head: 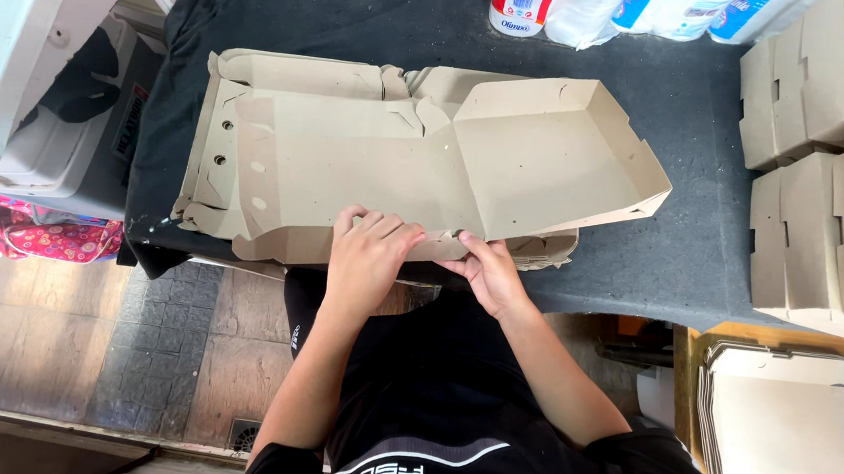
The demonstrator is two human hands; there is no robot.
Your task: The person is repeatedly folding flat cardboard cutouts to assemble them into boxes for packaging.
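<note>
While a person in a black shirt leans over the near edge of the tabletop (661,256), both bare hands meet on the front flap of a flat cardboard box blank (346,176). The left hand (369,253) lies palm down on the flap, fingers spread and pressing the board flat rather than pinching it. Just right of it, the right hand (488,270) has its grip closed on the same flap's edge, fingertips curled over the board. The blank extends directly away from both hands, its long axis running left to right across the tabletop, and both hands sit about equally close to it, the left farther onto the board. The card is matte, grey-brown and stiff, punched with small round holes and creased along fold lines. On the right half of the blank, a tray section (559,158) already stands with raised side walls. More blanks appear to lie stacked beneath it. Well to the right of the blank stand folded boxes (829,169) of the same card. Beyond the blank, along the far edge of the dark, felt-like cloth, stand white plastic-wrapped rolls (580,9).
</note>
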